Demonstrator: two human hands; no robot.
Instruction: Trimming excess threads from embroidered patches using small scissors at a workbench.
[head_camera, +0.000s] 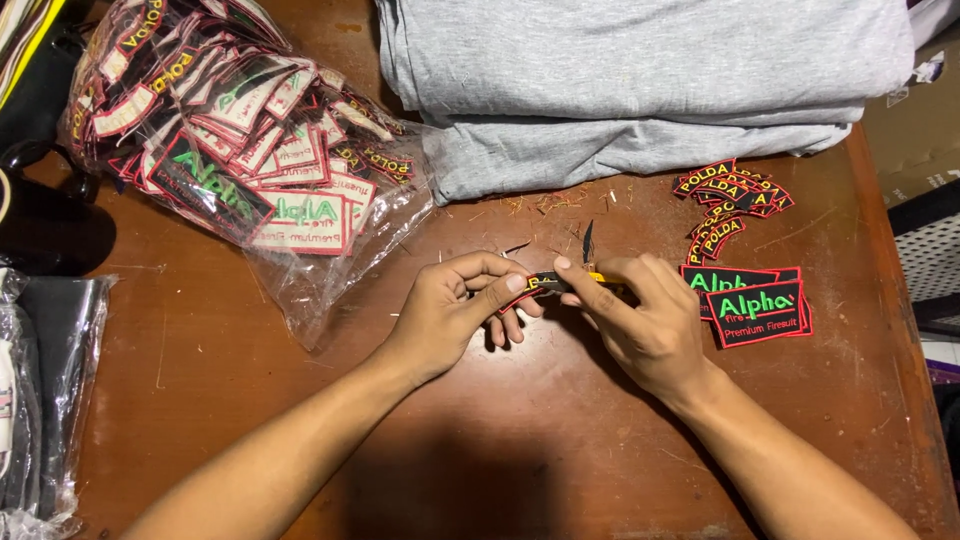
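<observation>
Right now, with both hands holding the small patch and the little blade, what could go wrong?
1. The blade points up close to the left hand pinching the patch; a slip could cut the fingers.
2. The right hand could cut into the patch's edge.
3. Thread scraps may stick to the grey cloth.

Both hands (560, 310) on small black patch (538, 284)

Black embroidered patch (530, 285) with a red border and yellow lettering, right there against a yellow-handled cutter (596, 272) with a dark blade. Rectangular patches (755, 312): black, red-edged, bright green and red lettering. Curved patches (728, 190): black, red rim, yellow letters. Clear plastic bag (320, 270), red-white-black patches inside. Folded fabric (640, 80) plain heather grey. Table (500, 440) reddish-brown, scuffed.
</observation>
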